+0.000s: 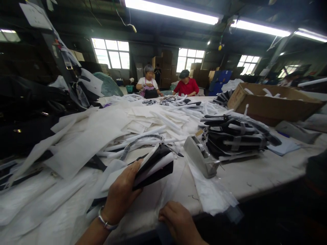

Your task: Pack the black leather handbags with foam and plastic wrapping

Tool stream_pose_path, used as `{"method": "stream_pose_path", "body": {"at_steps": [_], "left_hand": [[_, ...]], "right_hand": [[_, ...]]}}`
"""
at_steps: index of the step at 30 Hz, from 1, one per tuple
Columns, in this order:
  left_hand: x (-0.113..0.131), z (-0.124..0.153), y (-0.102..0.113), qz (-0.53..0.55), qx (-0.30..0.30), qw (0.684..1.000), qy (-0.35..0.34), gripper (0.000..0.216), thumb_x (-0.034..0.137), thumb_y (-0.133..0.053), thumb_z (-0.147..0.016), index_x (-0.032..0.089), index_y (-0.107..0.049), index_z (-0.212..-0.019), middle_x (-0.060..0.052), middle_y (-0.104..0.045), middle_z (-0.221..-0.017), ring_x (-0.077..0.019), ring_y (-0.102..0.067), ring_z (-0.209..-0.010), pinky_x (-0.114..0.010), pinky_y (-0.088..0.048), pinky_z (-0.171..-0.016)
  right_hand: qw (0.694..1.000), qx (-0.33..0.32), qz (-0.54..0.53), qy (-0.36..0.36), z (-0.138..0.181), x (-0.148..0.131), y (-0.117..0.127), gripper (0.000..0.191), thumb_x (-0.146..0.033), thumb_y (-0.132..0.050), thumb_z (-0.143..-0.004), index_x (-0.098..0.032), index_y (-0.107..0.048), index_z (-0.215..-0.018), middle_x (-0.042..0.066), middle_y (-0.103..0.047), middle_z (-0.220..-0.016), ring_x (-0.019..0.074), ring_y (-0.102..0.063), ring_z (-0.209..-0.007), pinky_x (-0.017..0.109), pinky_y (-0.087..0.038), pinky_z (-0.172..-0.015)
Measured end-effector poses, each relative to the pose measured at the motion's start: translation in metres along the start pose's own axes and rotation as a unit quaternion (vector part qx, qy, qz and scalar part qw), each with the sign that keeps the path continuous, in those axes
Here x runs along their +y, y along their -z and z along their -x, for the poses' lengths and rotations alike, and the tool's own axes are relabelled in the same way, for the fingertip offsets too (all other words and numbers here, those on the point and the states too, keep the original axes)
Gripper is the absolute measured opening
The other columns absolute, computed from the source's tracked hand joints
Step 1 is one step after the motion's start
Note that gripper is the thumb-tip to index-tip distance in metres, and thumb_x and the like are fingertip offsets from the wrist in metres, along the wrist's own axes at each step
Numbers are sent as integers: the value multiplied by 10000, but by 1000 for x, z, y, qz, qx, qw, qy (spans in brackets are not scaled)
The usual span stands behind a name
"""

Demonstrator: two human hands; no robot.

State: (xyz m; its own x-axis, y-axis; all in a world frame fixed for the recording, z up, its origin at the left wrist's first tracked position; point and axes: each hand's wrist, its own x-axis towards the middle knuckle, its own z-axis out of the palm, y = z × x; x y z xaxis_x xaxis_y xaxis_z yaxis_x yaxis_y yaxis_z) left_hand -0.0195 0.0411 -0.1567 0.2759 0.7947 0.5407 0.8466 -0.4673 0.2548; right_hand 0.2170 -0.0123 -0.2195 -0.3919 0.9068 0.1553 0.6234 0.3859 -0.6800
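Note:
My left hand, with a silver bracelet at the wrist, is closed round a black handbag. White paper sheets show between the bag's dark panels. Behind it arches a bag handle in a clear wrapping; whether it belongs to this bag I cannot tell. At the table's front edge my right hand has its fingers curled on a thin clear plastic bag, mostly hidden under the palm. A grey tape dispenser stands to the right of the handbag.
White paper sheets cover the table's left and middle. Several black bags lie stacked at right, before a cardboard box of white rolls. Clear plastic bags hang over the front edge. Two people work across the table.

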Motion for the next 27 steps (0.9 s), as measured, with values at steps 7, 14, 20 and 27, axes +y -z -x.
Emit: {"method": "stream_pose_path", "body": {"at_steps": [7,14,20,27], "left_hand": [[3,-1,0,-7,-7,1000,1,831,49,-563,-694,196,-310,-1472,-93,-503,-1447,-289,-525,-1282,-430,-477,-1054],[3,-2,2,11,-13,1000,10,859,38,-588,-697,212,-287,-1481,-89,-485,-1463,-278,-506,-1298,-440,-453,-1078],[5,1,-2,21,-16,1000,-3,835,29,-588,-715,216,-298,-1476,-87,-487,-1456,-262,-488,-1312,-436,-431,-1100],[7,4,-7,20,-31,999,-19,831,-3,-524,-715,217,-300,-1484,-74,-470,-1477,-248,-445,-1354,-460,-402,-1129]], "right_hand": [[989,-5,-87,-120,-15,9,27,323,-359,-364,-1002,-207,-616,-869,35,-734,-804,188,-688,-772,266,-478,-717],[988,-72,-95,-101,-27,5,35,315,-359,-415,-975,-189,-676,-928,43,-760,-846,188,-699,-770,253,-487,-698],[993,-115,-2,-19,-20,-17,39,155,-336,-649,-849,-238,-711,-747,-7,-728,-745,180,-671,-737,244,-450,-681],[982,52,176,-44,-44,14,27,385,-304,-506,-932,-132,-604,-1262,190,-616,-1286,346,-552,-1193,487,-424,-995]]}}
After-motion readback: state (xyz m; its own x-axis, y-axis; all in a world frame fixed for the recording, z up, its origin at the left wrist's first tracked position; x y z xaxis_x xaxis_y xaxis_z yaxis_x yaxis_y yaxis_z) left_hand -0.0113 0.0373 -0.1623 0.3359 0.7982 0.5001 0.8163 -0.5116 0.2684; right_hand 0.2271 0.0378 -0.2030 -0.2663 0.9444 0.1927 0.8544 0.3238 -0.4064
